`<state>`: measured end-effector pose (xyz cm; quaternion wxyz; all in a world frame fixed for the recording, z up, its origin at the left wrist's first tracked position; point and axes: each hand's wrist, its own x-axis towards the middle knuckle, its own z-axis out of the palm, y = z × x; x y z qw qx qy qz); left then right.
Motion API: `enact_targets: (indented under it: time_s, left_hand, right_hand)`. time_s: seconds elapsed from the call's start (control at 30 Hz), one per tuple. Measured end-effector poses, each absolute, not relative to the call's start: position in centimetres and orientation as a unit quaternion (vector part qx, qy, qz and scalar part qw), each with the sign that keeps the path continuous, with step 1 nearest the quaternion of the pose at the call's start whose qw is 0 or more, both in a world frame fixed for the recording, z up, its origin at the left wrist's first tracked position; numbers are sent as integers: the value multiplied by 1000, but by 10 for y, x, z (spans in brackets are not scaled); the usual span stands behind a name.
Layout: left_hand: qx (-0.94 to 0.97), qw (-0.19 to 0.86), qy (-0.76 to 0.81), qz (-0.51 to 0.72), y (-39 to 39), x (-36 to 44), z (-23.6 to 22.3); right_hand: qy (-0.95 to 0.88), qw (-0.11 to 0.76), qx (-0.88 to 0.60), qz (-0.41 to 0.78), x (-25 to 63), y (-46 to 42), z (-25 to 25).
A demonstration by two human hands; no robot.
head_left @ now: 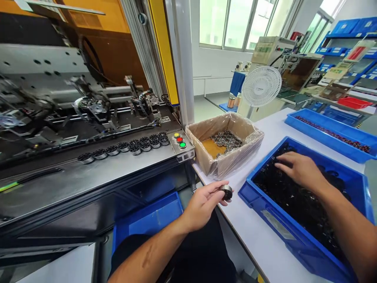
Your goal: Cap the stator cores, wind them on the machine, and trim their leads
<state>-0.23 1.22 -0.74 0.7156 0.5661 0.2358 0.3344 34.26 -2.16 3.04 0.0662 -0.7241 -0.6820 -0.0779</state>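
Fingers of my left hand (204, 204) pinch a ring (226, 193) that slackening could drop; I can't tell whether my right hand (302, 169), in the near-right bin (257, 201), pinches anything.

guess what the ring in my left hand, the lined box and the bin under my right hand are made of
Ring: likely metal outside, silvery, shiny; its dark core could be plastic.
Box: probably cardboard, matte brown, under crinkled clear plastic film.
Bin: probably plastic, smooth blue.
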Motion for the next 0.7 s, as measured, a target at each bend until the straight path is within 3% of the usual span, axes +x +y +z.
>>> enact_targets:
  time_s: [0.2,0.37,0.5,0.7]
  left_hand:
    - [593,689,250,332,10,3,-4]
    - [766,499,182,362,5,-8,1]
    - [757,496,158,395,9,-14,3]
    - [619,684,162,350,8,-9,3]
  right_hand:
    - [-660,-113,-741,49,377,-7,-22]
    - [-665,-115,-738,34,377,-12,-11]
    - [-697,-20,-717,-15,352,-24,19]
    - [-764,377,-522,-43,232,-57,36]
